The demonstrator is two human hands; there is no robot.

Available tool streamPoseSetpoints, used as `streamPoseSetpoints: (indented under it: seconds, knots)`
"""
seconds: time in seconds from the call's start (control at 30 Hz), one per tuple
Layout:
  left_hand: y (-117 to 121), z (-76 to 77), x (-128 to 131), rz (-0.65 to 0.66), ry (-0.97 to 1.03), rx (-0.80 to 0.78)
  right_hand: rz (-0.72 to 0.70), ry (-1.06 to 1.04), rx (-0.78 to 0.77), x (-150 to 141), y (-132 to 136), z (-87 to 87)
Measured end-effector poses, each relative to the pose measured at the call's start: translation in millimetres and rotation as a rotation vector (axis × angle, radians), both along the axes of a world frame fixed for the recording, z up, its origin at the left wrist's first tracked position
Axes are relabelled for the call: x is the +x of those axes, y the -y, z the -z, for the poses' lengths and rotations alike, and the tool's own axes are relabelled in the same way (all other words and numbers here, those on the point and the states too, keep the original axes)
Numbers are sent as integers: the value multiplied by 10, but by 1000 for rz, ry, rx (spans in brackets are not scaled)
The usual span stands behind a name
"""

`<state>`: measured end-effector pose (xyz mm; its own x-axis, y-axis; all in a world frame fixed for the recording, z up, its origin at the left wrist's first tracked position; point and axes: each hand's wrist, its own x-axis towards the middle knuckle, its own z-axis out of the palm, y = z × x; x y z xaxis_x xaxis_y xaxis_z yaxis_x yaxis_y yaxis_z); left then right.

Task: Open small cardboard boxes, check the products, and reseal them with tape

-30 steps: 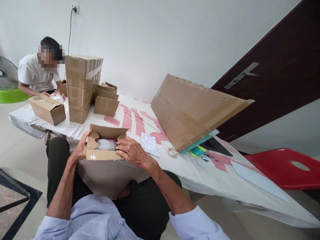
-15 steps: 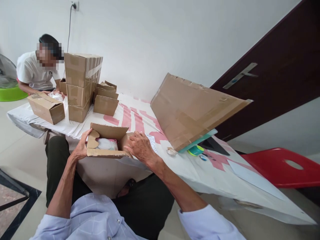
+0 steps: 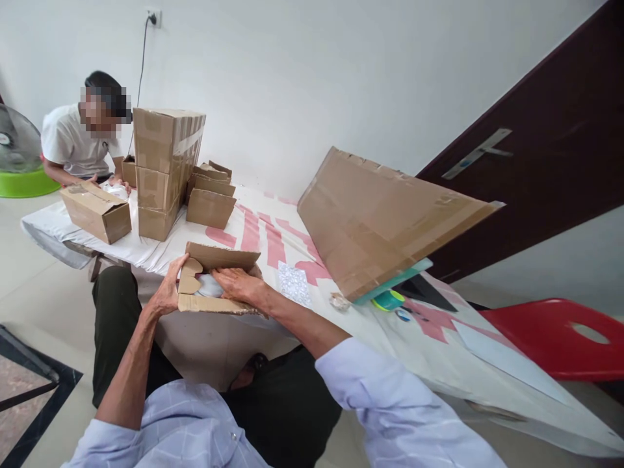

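An open cardboard box [image 3: 205, 303] sits in front of me at the table's near edge, its flaps raised. My left hand [image 3: 167, 291] grips the box's left end, thumb along the top edge. Inside lies a whitish packed item [image 3: 208, 286], mostly covered by my other hand. My right hand [image 3: 238, 285] reaches into the box from the right, its fingers stretched flat over that item. Right of the box, a patterned sheet of bubble wrap [image 3: 294, 284] lies on the cloth.
Stacked taped boxes [image 3: 158, 175] and open boxes [image 3: 210, 207] stand at the back left. Beyond them sits a person [image 3: 78, 140] with a carton [image 3: 97, 211]. A large cardboard sheet [image 3: 380, 221] leans at right, near green tape [image 3: 389, 299] and a red chair [image 3: 550, 338].
My right hand has moved left, from the box's right flap into the box over its contents. My left hand keeps its hold. The view has shifted slightly.
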<state>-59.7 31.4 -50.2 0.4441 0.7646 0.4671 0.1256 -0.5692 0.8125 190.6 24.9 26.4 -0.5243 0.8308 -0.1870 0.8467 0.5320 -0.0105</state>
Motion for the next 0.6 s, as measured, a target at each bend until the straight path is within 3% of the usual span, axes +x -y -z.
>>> streamPoseSetpoints:
  seconds: [0.13, 0.37, 0.47, 0.6]
  knots:
    - [-5, 14, 3, 27, 18, 11, 22, -9, -95, -98, -32, 4]
    - [14, 29, -18, 6, 52, 9, 69, -127, -11, -70, 91, -171]
    - [-35, 53, -46, -14, 63, 13, 116, -313, 58, 25, 124, -360]
    - [-217, 65, -43, -15, 74, -16, 171, -622, 88, 252, 212, -782]
